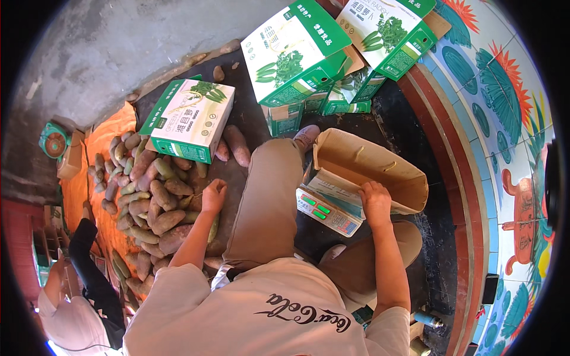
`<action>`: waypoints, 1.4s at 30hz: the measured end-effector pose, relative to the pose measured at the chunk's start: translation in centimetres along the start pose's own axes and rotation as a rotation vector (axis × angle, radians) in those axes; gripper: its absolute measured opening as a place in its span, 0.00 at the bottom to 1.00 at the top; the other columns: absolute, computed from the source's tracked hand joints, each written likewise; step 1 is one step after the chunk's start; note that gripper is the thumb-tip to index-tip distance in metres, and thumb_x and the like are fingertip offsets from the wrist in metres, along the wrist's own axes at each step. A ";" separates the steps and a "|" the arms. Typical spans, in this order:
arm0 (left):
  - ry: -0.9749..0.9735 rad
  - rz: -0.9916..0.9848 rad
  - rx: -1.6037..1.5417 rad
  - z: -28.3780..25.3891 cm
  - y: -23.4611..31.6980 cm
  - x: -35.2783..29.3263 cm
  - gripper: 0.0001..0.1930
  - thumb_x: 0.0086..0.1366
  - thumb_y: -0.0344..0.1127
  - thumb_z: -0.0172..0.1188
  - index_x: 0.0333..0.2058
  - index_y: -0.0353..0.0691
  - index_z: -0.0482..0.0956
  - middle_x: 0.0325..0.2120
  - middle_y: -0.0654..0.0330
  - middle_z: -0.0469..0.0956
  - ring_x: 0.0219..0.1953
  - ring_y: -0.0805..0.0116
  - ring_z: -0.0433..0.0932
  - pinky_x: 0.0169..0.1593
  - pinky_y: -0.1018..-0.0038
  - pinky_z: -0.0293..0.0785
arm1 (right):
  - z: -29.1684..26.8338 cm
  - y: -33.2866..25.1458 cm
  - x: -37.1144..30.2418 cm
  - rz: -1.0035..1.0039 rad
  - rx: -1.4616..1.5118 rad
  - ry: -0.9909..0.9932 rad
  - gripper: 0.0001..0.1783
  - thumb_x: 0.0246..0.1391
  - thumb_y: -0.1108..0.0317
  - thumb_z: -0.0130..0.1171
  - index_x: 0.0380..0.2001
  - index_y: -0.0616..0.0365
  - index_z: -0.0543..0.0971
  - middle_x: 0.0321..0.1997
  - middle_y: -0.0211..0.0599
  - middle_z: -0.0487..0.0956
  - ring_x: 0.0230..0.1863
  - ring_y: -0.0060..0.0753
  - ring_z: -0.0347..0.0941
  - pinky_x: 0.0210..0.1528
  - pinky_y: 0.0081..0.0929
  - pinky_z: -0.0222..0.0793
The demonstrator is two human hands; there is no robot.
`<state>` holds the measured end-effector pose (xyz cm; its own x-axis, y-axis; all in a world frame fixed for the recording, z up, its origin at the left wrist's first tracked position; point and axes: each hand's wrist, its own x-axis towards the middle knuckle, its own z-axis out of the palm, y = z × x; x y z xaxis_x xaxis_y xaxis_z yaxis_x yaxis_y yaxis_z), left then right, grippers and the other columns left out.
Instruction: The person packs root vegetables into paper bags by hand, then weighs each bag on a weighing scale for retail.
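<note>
From my end, I see the right hand (375, 202) on the near edge of the open box (368, 160) by the scale (328, 211), though I cannot tell whether it grips. The left hand (214, 196), curled into a loose fist, hangs near the heaped vegetables (168, 221).
</note>
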<state>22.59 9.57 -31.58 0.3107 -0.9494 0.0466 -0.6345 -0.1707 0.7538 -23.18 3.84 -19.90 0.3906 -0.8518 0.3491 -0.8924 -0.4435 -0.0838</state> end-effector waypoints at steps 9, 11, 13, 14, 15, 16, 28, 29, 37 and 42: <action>-0.274 -0.562 0.372 0.4 -15.5 -8.5 0.24 0.49 0.41 0.65 0.46 0.40 0.74 0.42 0.51 0.77 0.46 0.55 0.76 0.49 0.66 0.71 | -2.3 -0.1 -0.7 0.101 0.040 -0.038 0.17 0.39 0.68 0.66 0.35 0.57 0.75 0.31 0.39 0.74 0.35 0.44 0.71 0.38 0.37 0.66; -0.286 -0.682 0.457 0.2 -16.7 -10.2 0.29 0.48 0.42 0.65 0.50 0.42 0.70 0.44 0.46 0.75 0.48 0.52 0.74 0.52 0.65 0.70 | -3.3 0.2 -1.0 0.143 0.034 0.040 0.18 0.41 0.68 0.65 0.38 0.58 0.75 0.34 0.41 0.75 0.38 0.45 0.71 0.42 0.38 0.65; -0.302 -0.802 0.441 -0.1 -17.8 -11.8 0.32 0.48 0.43 0.65 0.53 0.44 0.67 0.47 0.45 0.73 0.50 0.52 0.73 0.53 0.64 0.69 | -4.3 0.6 -1.1 0.160 0.030 0.065 0.16 0.43 0.68 0.64 0.38 0.58 0.75 0.35 0.42 0.75 0.40 0.45 0.71 0.43 0.38 0.66; -0.324 -0.908 0.425 0.1 -17.8 -12.1 0.35 0.48 0.44 0.66 0.55 0.45 0.64 0.50 0.45 0.71 0.52 0.52 0.71 0.54 0.64 0.69 | -4.9 1.0 -1.3 0.187 0.018 0.095 0.15 0.45 0.69 0.63 0.38 0.59 0.75 0.36 0.42 0.76 0.41 0.46 0.72 0.44 0.38 0.66; -0.328 -0.914 0.419 0.3 -17.7 -12.5 0.35 0.48 0.44 0.66 0.55 0.45 0.64 0.50 0.45 0.71 0.52 0.52 0.71 0.54 0.64 0.69 | -5.5 1.4 -1.5 0.181 0.014 0.089 0.15 0.45 0.69 0.63 0.38 0.59 0.75 0.36 0.42 0.76 0.41 0.46 0.72 0.44 0.38 0.66; -0.368 -0.953 0.434 0.3 -17.7 -13.1 0.37 0.48 0.45 0.66 0.57 0.45 0.62 0.53 0.46 0.68 0.54 0.52 0.70 0.55 0.63 0.68 | -5.9 1.9 -1.9 0.221 0.002 0.096 0.14 0.46 0.69 0.61 0.38 0.59 0.75 0.37 0.42 0.76 0.41 0.46 0.72 0.44 0.39 0.66; -0.372 -1.139 0.319 2.7 -17.5 -14.5 0.43 0.50 0.42 0.61 0.63 0.47 0.49 0.58 0.47 0.61 0.59 0.52 0.63 0.60 0.63 0.62 | -8.6 7.1 -8.3 0.594 -0.019 0.174 0.07 0.53 0.73 0.54 0.34 0.61 0.77 0.33 0.42 0.76 0.33 0.42 0.74 0.36 0.33 0.69; -0.369 -1.139 0.339 3.0 -17.6 -14.6 0.42 0.51 0.40 0.60 0.63 0.47 0.49 0.58 0.46 0.61 0.59 0.51 0.63 0.60 0.62 0.62 | -8.6 7.1 -8.5 0.652 0.037 0.182 0.07 0.53 0.72 0.54 0.34 0.62 0.77 0.32 0.42 0.76 0.33 0.42 0.74 0.36 0.33 0.69; -0.231 -1.123 0.297 4.2 -19.8 -13.7 0.40 0.53 0.37 0.59 0.63 0.51 0.50 0.56 0.45 0.62 0.58 0.48 0.64 0.59 0.60 0.63 | -8.6 7.7 -10.0 0.704 0.039 0.189 0.06 0.53 0.72 0.54 0.32 0.64 0.77 0.32 0.43 0.77 0.31 0.38 0.75 0.35 0.29 0.70; -0.251 -1.099 0.307 4.7 -20.3 -12.3 0.40 0.52 0.38 0.60 0.63 0.51 0.51 0.55 0.45 0.63 0.57 0.48 0.65 0.58 0.60 0.64 | -8.8 7.3 -10.0 0.699 0.002 0.160 0.06 0.53 0.72 0.54 0.31 0.64 0.77 0.30 0.42 0.77 0.29 0.36 0.75 0.34 0.28 0.70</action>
<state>28.34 23.45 -50.55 0.6724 -0.2703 -0.6891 -0.2656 -0.9571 0.1162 -35.58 11.56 -15.79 -0.3100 -0.8856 0.3458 -0.9212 0.1899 -0.3396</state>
